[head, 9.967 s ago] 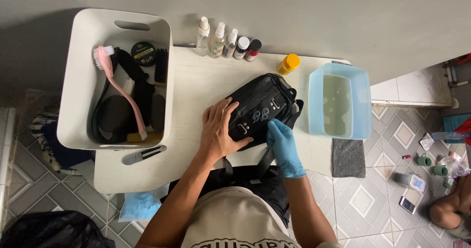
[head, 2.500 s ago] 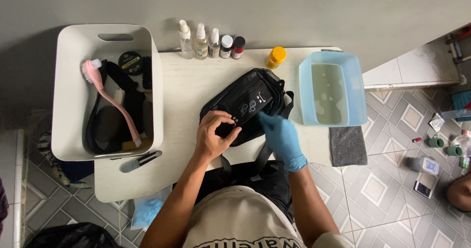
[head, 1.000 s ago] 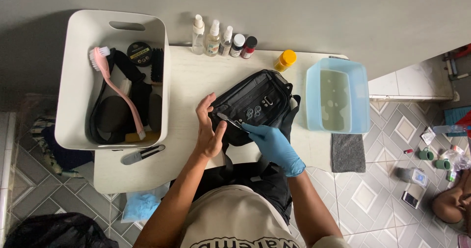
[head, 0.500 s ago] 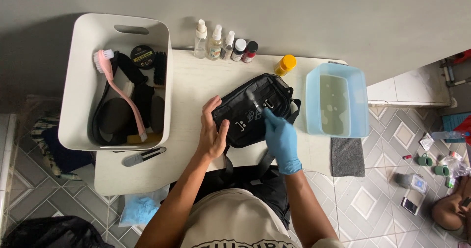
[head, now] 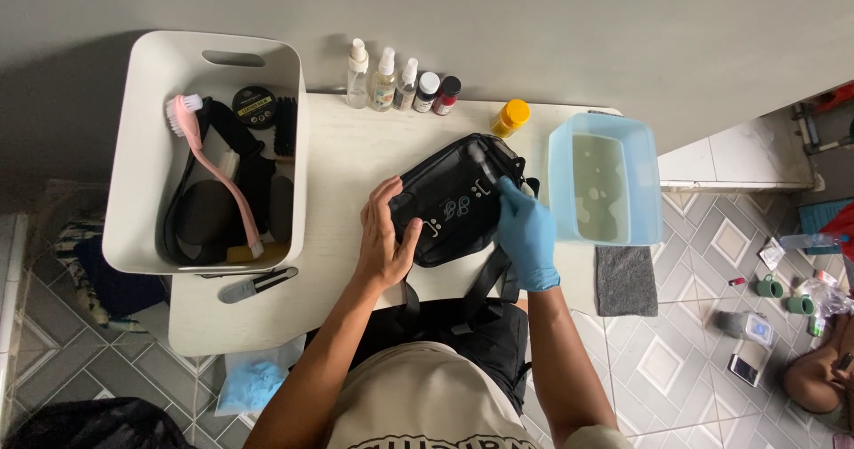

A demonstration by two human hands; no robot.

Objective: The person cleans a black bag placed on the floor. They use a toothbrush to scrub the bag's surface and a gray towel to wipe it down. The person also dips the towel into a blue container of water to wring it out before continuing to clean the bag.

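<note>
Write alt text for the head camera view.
Seen from above, a person's bare left hand and blue-gloved right hand grip a black bag on a pale table. A white bin of brushes sits left, a blue tub of water right, bottles behind.

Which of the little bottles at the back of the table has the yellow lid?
The short yellow-capped bottle standing alone at the right end, next to the blue tub of water. The other five stand in a row to its left: three clear spray bottles, one white-capped, one red-capped.
</note>
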